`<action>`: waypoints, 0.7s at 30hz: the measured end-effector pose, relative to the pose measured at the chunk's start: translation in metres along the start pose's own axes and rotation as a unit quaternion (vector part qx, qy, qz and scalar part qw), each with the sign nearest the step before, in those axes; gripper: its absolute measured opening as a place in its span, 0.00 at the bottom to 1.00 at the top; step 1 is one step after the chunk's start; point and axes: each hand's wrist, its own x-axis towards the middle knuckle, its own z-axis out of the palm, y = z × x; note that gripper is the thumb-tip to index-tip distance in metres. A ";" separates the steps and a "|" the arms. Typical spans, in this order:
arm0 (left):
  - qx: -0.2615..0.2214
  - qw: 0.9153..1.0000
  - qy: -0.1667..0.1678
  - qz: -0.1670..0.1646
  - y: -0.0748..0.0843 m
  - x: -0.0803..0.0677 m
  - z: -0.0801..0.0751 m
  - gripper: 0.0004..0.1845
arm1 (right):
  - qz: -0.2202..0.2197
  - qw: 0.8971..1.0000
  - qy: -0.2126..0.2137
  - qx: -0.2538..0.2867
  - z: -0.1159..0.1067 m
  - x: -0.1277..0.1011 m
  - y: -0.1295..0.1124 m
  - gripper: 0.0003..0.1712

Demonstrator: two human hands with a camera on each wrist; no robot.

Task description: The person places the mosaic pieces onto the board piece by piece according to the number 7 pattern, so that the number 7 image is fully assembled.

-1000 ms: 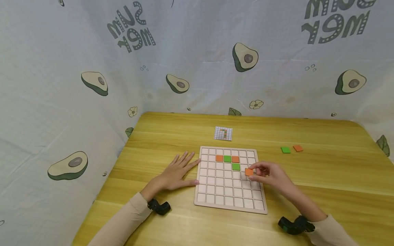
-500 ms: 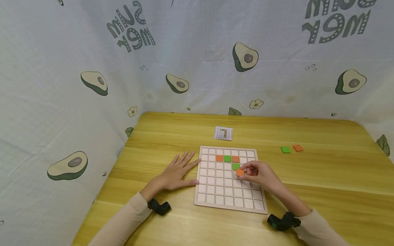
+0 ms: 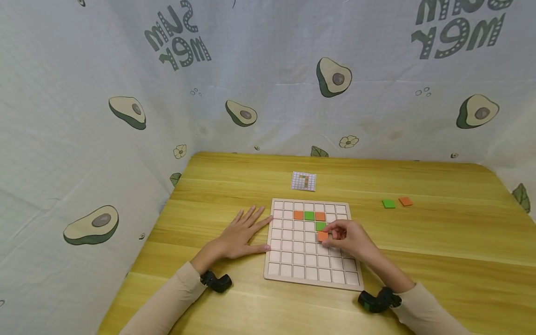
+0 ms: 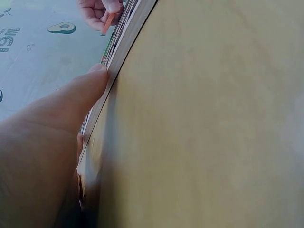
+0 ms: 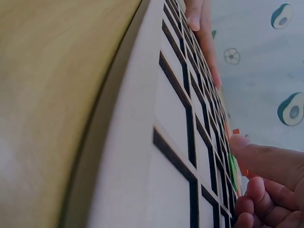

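A pale wooden grid board (image 3: 286, 258) lies flat on the table. Between thumb and fingers, my right hand (image 3: 349, 238) pinches an orange square tile (image 3: 322, 236). That tile is over the cell just below a green tile (image 3: 320, 226). Above these, an orange tile (image 3: 298, 215), a second green tile (image 3: 309, 216) and another orange tile (image 3: 320, 216) sit side by side in their cells. My left hand (image 3: 238, 238) rests spread on the table, thumb and index finger at the board's left edge. In the left wrist view, the pinched tile (image 4: 108, 23) appears tilted above the board.
Behind the board lies a small printed card (image 3: 303, 181) showing a grid with coloured squares. A loose green tile (image 3: 388, 204) and a loose orange tile (image 3: 405, 201) lie to the right on the wooden table (image 3: 452, 214). An avocado-print cloth (image 3: 284, 121) hangs around the table's back and left.
My right hand has moved left across the board with the orange tile, from the right-hand columns to the cell below the green tile. The left hand stays where it was.
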 end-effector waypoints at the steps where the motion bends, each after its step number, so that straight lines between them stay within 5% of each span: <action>1: 0.000 1.000 0.000 0.000 0.000 0.000 0.000 0.45 | -0.001 1.000 0.001 -0.002 0.000 0.000 0.000 0.14; 21: -0.005 1.000 0.001 0.003 0.002 -0.001 -0.002 0.45 | -0.003 1.000 0.010 -0.014 0.005 0.004 0.002 0.12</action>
